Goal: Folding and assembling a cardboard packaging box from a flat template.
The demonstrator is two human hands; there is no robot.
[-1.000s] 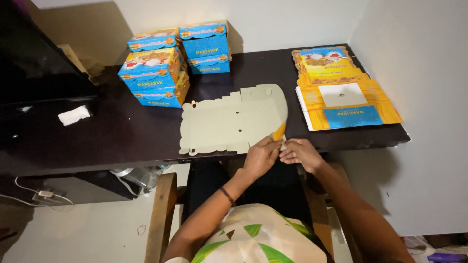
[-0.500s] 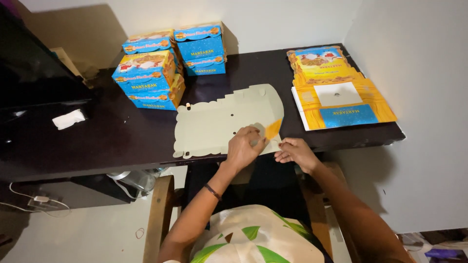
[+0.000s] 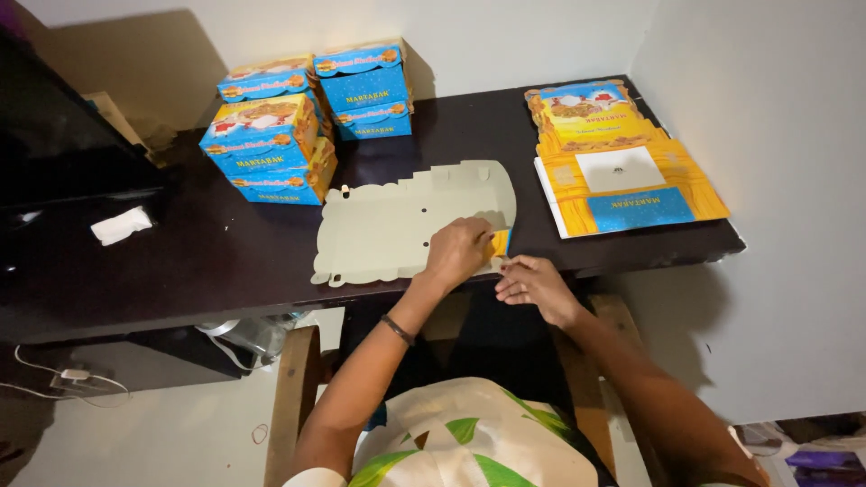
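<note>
A flat, unfolded cardboard box blank (image 3: 397,225) lies grey side up on the dark table (image 3: 180,261) near its front edge. My left hand (image 3: 458,252) presses down on the blank's near right corner, where a yellow and blue printed flap (image 3: 500,242) is folded up. Just right of it, my right hand (image 3: 532,284) pinches the flap's edge at the table's front edge.
Several assembled blue and yellow boxes (image 3: 271,149) are stacked at the back left. A pile of flat printed blanks (image 3: 622,176) lies at the right end. A white crumpled paper (image 3: 122,225) sits at the left, by a dark screen (image 3: 54,144). A wall is close on the right.
My left hand has moved onto the blank's near right corner and pressed down on it. The flap there has been folded over, and my right hand has stayed by the front edge.
</note>
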